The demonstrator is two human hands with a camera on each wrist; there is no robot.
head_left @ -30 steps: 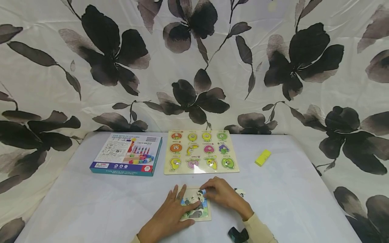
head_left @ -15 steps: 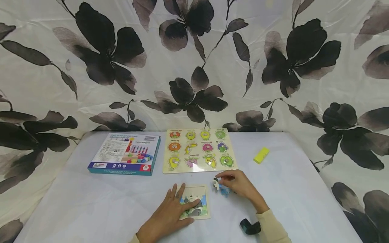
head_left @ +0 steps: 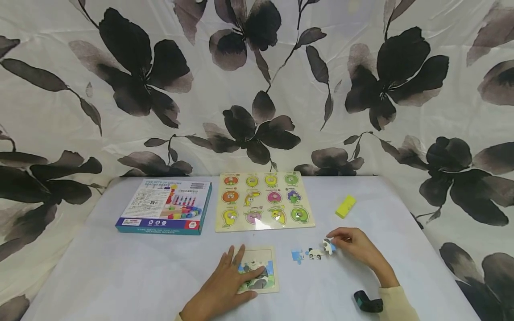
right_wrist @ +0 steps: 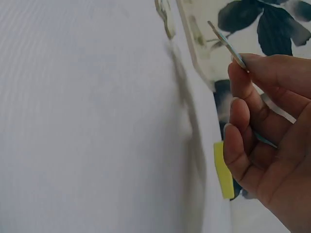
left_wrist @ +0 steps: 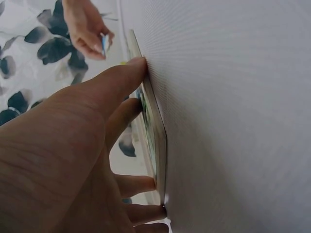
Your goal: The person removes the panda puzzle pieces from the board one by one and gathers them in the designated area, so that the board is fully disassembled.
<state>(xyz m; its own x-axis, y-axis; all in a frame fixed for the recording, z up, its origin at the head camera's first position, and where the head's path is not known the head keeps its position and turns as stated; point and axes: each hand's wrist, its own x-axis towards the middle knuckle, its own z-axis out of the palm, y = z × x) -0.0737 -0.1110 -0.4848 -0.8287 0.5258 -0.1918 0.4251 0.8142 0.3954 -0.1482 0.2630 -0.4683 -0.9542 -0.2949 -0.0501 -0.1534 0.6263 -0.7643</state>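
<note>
In the head view, a small wooden jigsaw board (head_left: 268, 256) with a panda picture lies near the front of the table. My left hand (head_left: 223, 281) rests on it, fingers spread and fairly straight. The left wrist view has the thumb and fingertips touching the board's edge (left_wrist: 159, 138). To the right, my right hand (head_left: 358, 246) pinches a black, white and blue jigsaw piece (head_left: 328, 246) between thumb and finger, just above the table. The right wrist view has this piece (right_wrist: 227, 45) edge-on. Beside it lie a blue piece (head_left: 297, 256) and a panda-face piece (head_left: 315, 253).
Behind the hands stand a fruit puzzle board (head_left: 265, 223) and, left of it, a flat boxed bead set (head_left: 164, 205). A yellow block (head_left: 346, 207) lies at the back right. A black device (head_left: 367, 302) is by the right sleeve. Floral cloth (head_left: 257, 80) hangs behind the table.
My right hand has moved right, away from the panda board, carrying the jigsaw piece past the two loose pieces. The left hand stays on the board.
</note>
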